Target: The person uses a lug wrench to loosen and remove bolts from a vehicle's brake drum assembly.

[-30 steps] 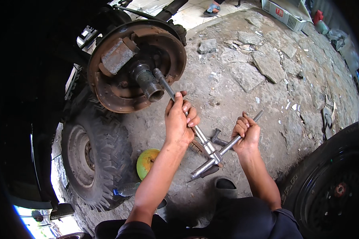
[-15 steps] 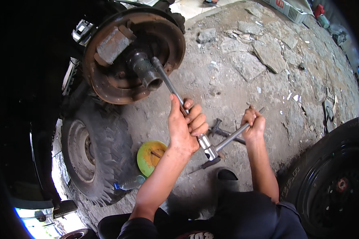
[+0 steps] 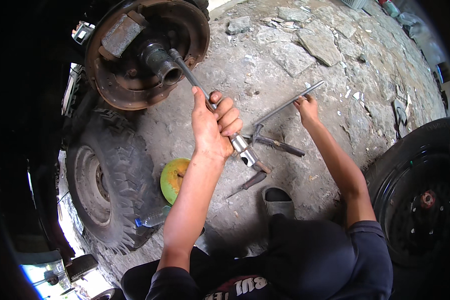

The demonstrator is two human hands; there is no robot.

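My left hand (image 3: 215, 125) is closed around a long steel socket extension (image 3: 189, 72). The extension's far end meets the rusty brake backing plate (image 3: 197, 35), beside the hollow spindle (image 3: 162, 67). Below my left fist shows the extension's shiny steel head (image 3: 242, 149). Away to the right, my right hand (image 3: 307, 109) pinches a slim steel bar (image 3: 287, 102) towards its outer end. That bar slants down to near the head; whether they join there I cannot tell. On the ground beneath lie a hammer (image 3: 282, 146) with a dark handle and a thin-bladed tool (image 3: 254, 181) with a dark grip.
A chunky-treaded tyre (image 3: 127, 175) stands at left, with a green bowl (image 3: 171, 192) and a plastic bottle (image 3: 154, 218) beside it. Another wheel (image 3: 385, 195) is close at right. Broken stone slabs (image 3: 320, 45) and a sandal (image 3: 400, 117) lie farther off.
My right hand has moved forward, swinging the bar's outer end away from my body, and its grip looks looser. My left hand still holds the extension. The whole view has shifted slightly.
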